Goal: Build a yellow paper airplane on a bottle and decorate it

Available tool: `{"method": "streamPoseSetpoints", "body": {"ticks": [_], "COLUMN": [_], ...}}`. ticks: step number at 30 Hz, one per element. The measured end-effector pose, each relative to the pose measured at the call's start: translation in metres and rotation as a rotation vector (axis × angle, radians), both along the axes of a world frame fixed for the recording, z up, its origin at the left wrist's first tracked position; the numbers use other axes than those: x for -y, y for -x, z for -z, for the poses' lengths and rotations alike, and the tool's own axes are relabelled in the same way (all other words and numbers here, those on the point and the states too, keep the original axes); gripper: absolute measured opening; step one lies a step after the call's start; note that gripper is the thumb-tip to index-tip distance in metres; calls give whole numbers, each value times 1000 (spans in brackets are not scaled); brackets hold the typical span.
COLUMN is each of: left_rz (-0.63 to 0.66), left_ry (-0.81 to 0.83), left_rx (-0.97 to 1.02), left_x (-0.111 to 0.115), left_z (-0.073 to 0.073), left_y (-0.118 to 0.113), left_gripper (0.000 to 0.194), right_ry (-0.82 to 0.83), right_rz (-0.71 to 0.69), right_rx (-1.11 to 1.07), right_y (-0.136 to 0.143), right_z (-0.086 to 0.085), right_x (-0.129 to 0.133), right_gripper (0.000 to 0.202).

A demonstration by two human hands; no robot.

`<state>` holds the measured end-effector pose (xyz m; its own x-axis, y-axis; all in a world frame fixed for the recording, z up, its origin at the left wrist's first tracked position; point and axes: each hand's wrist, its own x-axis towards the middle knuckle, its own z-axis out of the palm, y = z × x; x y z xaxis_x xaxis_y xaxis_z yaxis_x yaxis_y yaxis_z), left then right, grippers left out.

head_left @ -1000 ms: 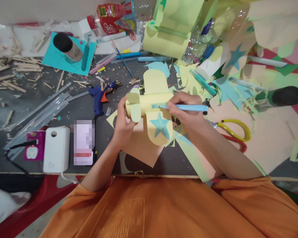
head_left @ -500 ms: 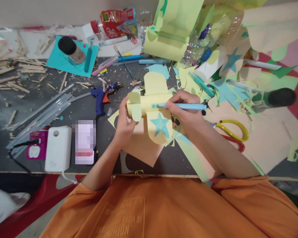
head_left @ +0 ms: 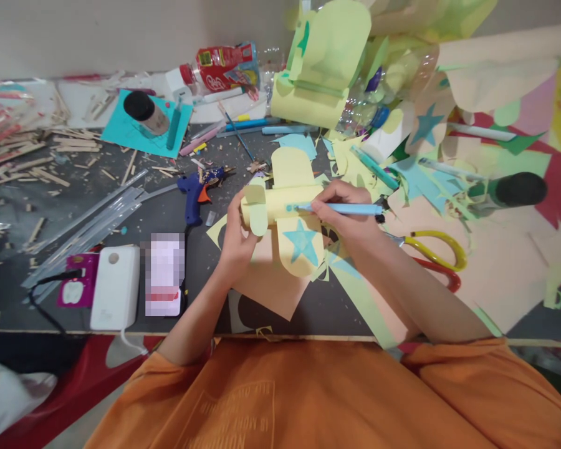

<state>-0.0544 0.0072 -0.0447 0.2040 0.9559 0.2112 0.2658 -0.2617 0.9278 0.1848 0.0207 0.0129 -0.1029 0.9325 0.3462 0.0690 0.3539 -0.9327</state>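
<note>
A yellow paper airplane model with a rolled body lies across the middle of the table. Its near wing carries a blue star, and small blue spots mark the body. My left hand is closed around the tail end, by the pale green tail piece. My right hand pinches a light blue marker, whose tip meets the body beside the spots. Beneath the model is a sheet of peach paper.
To the right are yellow-and-red-handled scissors, a dark-capped bottle and paper scraps. A blue glue gun, glue sticks, a white power bank and a phone lie left. A larger paper model stands behind.
The whole view has shifted slightly, so the table's back appears lower. Both hands keep their grips, and the marker tip stays at nearly the same place on the model.
</note>
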Motion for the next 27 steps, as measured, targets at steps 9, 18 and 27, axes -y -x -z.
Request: {"method": "streamPoseSetpoints", "body": {"ticks": [9, 18, 27], "left_rz": [3, -2, 39], "left_ry": [5, -14, -3], "left_rx": [-18, -18, -35], "left_x": [0, -1, 0], "left_z": [0, 2, 4], "left_y": [1, 1, 3], "left_gripper": [68, 70, 73], "right_ry": [40, 89, 63], "right_rz": [29, -2, -14], "right_rx": [70, 91, 99], "right_y": [-3, -6, -4], "right_z": [-1, -3, 0], "right_x": [0, -1, 0], "right_gripper": [22, 37, 40]}}
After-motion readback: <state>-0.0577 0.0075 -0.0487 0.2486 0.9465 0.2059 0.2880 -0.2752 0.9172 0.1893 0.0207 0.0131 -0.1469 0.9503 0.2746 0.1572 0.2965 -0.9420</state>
